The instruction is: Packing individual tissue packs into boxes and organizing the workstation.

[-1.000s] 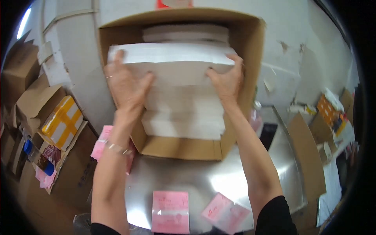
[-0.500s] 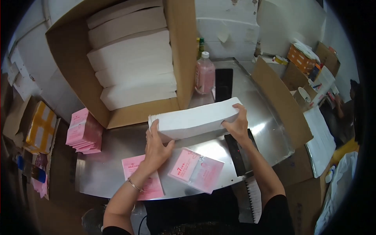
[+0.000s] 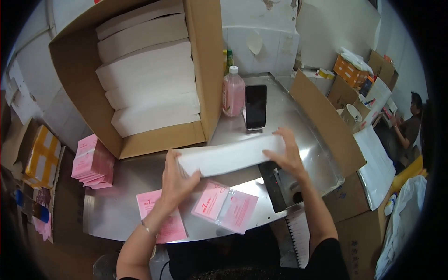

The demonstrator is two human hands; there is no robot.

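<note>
Between my two hands is a long white block (image 3: 228, 157), perhaps a stack of paper, held by its ends above the metal table. My left hand (image 3: 177, 179) grips its left end, thumb along the near side. Around the right end my right hand (image 3: 289, 156) is closed, fingers over the far edge and thumb on the near face. A pink printed sheet (image 3: 171, 229) lies partly hidden under my left forearm. Nearer the middle sits a clear plastic sleeve with pink cards (image 3: 239, 212). A black flat device (image 3: 272, 190) is below my right hand.
A large cardboard box (image 3: 207, 60) holds several white blocks (image 3: 144, 67). Pink card stacks (image 3: 93, 161) stand left of it. Behind the block are a pink bottle (image 3: 233, 93) and a phone on a stand (image 3: 256, 106). A cardboard panel (image 3: 326, 123) edges the right; a person (image 3: 408, 128) sits beyond.
The white block has tipped and come lower between my hands, so its near face shows more. My view has shifted slightly, and the person at the right shows more fully.
</note>
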